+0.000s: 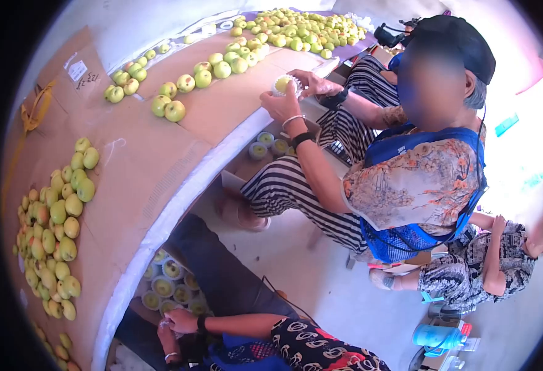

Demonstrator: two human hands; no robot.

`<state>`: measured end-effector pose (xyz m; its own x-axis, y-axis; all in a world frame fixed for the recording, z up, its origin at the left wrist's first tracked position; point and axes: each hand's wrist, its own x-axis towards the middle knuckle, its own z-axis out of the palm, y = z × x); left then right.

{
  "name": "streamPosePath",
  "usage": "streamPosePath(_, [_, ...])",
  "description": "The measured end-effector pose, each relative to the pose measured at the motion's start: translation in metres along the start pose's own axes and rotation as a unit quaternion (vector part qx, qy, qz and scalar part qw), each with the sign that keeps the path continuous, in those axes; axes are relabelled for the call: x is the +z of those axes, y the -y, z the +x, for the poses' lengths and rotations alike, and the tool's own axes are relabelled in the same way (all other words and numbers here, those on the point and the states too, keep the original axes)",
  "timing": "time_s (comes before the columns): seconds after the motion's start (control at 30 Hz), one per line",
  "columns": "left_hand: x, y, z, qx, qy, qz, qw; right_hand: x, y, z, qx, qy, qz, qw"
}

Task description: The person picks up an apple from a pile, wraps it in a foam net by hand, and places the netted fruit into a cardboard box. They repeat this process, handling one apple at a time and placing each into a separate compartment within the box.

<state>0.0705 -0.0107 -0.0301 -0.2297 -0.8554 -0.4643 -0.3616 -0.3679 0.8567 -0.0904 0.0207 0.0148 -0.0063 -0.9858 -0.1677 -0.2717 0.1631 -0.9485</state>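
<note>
At the bottom of the head view, my right hand, with a black wristband, and my left hand, with a light bracelet, meet over my lap. Their fingers are closed together. Something small and whitish shows at the fingertips, too small and blurred to name. Just above my hands, a box holds several yellow-green apples, each sitting in a whitish foam net or cup. My dark trouser leg lies beside the box. To the left, the cardboard-covered table bears a pile of bare apples.
A co-worker in striped trousers sits at the table, holding a netted apple. More wrapped apples lie in a box below. A large apple heap covers the far end. Another person and a blue jug are on the right.
</note>
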Motion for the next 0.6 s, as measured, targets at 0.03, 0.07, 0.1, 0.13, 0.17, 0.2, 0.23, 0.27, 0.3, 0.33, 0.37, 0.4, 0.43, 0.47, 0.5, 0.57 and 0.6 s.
streamPosePath(0.03, [-0.002, 0.002, 0.001, 0.009, 0.002, -0.012, 1.000, 0.001, -0.001, 0.002, 0.002, 0.005, -0.005, 1.000])
streamPosePath(0.07, [0.001, 0.003, 0.003, 0.019, 0.006, -0.025, 0.999, 0.002, -0.001, 0.002, 0.002, 0.005, -0.005, 1.000])
streamPosePath(0.1, [0.003, 0.008, 0.005, 0.018, 0.008, -0.026, 0.999, -0.002, 0.000, 0.000, 0.005, 0.007, -0.002, 1.000])
streamPosePath(0.13, [0.001, 0.011, 0.007, 0.023, 0.002, -0.015, 1.000, -0.004, 0.003, -0.002, 0.007, 0.010, 0.003, 1.000])
streamPosePath(0.17, [-0.001, 0.015, 0.007, 0.028, -0.007, -0.003, 1.000, -0.005, 0.006, -0.002, 0.008, 0.011, 0.005, 1.000])
streamPosePath(0.2, [-0.001, 0.014, 0.007, 0.028, -0.007, -0.003, 1.000, -0.003, 0.004, -0.001, 0.005, 0.007, 0.008, 1.000])
streamPosePath(0.23, [0.000, 0.013, 0.006, 0.026, -0.006, -0.009, 1.000, -0.001, 0.001, 0.001, 0.003, 0.003, 0.009, 1.000])
streamPosePath(0.27, [0.001, 0.012, 0.006, 0.023, -0.005, -0.015, 1.000, 0.000, -0.002, 0.002, 0.003, 0.003, 0.009, 1.000])
streamPosePath(0.3, [0.001, 0.009, 0.005, 0.023, -0.004, -0.015, 1.000, 0.000, -0.002, 0.002, -0.003, 0.004, 0.013, 1.000])
streamPosePath(0.33, [0.002, 0.006, 0.004, 0.006, -0.001, -0.032, 0.999, 0.000, -0.002, 0.002, -0.009, 0.005, 0.018, 1.000])
streamPosePath(0.37, [0.003, 0.003, 0.003, -0.012, 0.002, -0.049, 0.999, 0.000, -0.003, 0.001, -0.008, 0.004, 0.019, 1.000])
streamPosePath(0.4, [0.003, 0.001, 0.001, -0.012, 0.002, -0.049, 0.999, -0.002, -0.001, 0.002, 0.004, 0.025, 0.019, 1.000])
streamPosePath(0.43, [0.004, -0.002, -0.001, -0.012, 0.009, -0.067, 0.998, -0.004, 0.001, 0.003, 0.015, 0.046, 0.020, 0.999])
streamPosePath(0.47, [0.003, -0.004, -0.002, -0.012, 0.017, -0.085, 0.996, -0.006, 0.003, 0.004, 0.014, 0.046, 0.021, 0.999])
streamPosePath(0.5, [-0.003, -0.001, 0.000, -0.014, 0.017, -0.084, 0.996, -0.007, 0.005, 0.004, -0.003, 0.055, 0.025, 0.998])
streamPosePath(0.57, [-0.017, 0.010, 0.006, 0.014, 0.031, -0.039, 0.999, -0.013, 0.012, 0.000, -0.017, 0.064, 0.030, 0.997])
streamPosePath(0.6, [-0.016, 0.008, 0.005, 0.015, 0.028, -0.040, 0.999, -0.019, 0.021, -0.005, -0.064, 0.005, 0.009, 0.998])
